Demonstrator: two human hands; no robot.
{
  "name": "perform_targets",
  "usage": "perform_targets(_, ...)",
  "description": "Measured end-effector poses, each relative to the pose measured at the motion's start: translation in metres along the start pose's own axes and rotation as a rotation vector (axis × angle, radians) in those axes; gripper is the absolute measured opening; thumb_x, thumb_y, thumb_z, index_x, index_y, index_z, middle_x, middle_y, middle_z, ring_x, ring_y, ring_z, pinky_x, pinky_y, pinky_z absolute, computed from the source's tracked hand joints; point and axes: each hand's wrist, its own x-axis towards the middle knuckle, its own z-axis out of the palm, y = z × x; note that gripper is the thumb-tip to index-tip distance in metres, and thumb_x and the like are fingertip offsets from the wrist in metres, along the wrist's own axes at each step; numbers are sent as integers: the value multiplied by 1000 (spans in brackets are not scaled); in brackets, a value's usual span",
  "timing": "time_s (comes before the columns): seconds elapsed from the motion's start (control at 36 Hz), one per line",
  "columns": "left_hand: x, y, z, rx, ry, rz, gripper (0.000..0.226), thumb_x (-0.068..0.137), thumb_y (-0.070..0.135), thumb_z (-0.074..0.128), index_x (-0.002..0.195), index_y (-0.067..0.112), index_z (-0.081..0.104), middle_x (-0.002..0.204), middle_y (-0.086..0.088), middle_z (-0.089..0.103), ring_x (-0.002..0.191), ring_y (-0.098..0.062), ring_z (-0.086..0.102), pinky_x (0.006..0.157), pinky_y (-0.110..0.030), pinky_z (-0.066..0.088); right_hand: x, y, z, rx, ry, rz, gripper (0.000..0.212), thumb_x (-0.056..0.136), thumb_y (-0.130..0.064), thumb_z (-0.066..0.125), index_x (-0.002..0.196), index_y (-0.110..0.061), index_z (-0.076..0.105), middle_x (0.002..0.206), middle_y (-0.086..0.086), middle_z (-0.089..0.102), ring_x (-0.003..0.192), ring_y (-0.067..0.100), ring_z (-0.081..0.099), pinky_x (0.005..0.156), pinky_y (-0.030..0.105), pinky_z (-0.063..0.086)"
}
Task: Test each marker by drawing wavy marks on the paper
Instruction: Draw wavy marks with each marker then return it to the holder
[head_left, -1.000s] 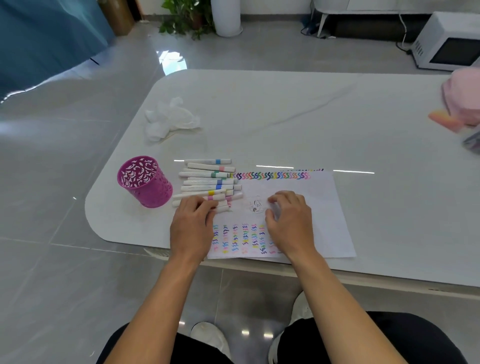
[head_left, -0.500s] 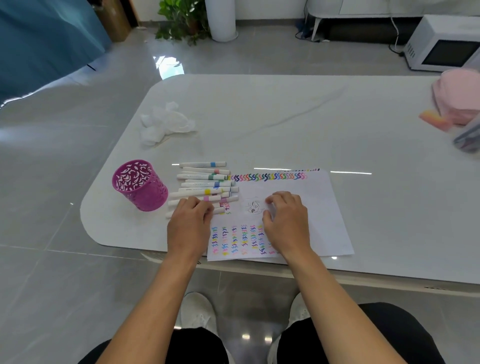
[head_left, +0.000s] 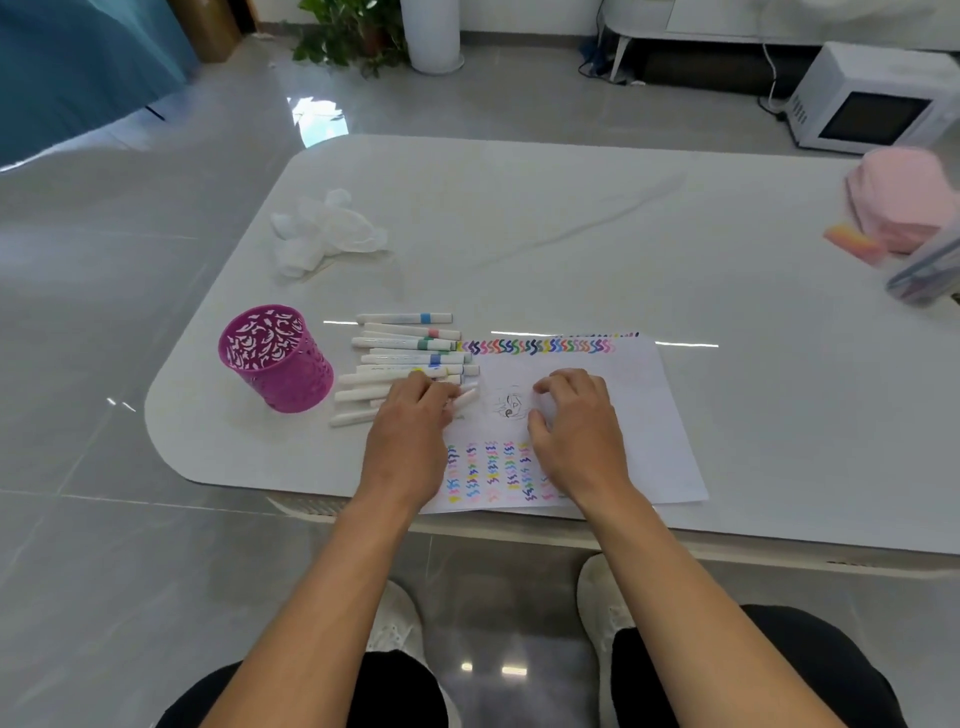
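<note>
A white paper (head_left: 649, 415) lies near the table's front edge. It carries a row of coloured wavy marks (head_left: 540, 346) along its top, a block of them (head_left: 488, 473) at its lower left, and a small black scribble (head_left: 509, 406). Several white markers (head_left: 410, 343) with coloured bands lie in a pile left of the paper. My left hand (head_left: 410, 431) lies palm down on the nearest markers, its fingers curled over them; the fingertips are hidden. My right hand (head_left: 576, 431) rests on the paper beside the scribble, fingers apart and holding nothing.
A purple perforated pen cup (head_left: 275, 358) stands left of the markers. Crumpled white tissue (head_left: 324, 234) lies further back. At the right edge are a pink cloth (head_left: 904, 200), an orange block (head_left: 854, 241) and a clear case (head_left: 924, 275). A microwave (head_left: 872, 104) sits on the floor beyond.
Both hands stay almost where they were, the left on the markers and the right on the paper. The right fingers have spread a little. The view has shifted slightly.
</note>
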Motion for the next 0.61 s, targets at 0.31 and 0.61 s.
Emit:
perform_targets(0.31, 17, 43, 4, -447, -1, -109, 20, 99, 18, 59, 118, 23, 65, 103, 14, 63, 90, 5, 56, 74, -8, 43, 17, 0, -22, 112, -14, -102, 23, 101, -30, 64, 121, -20, 70, 125, -6, 65, 124, 12, 52, 96, 19, 36)
perform_targets(0.61, 33, 68, 21, -793, -85, -262, 49, 96, 20, 65, 138, 41, 52, 96, 8, 68, 86, -5, 69, 76, -22, 57, 33, 9, -47, 281, -113, -99, 17, 102, -26, 60, 103, -20, 76, 93, -10, 74, 90, 6, 67, 89, 33, 56)
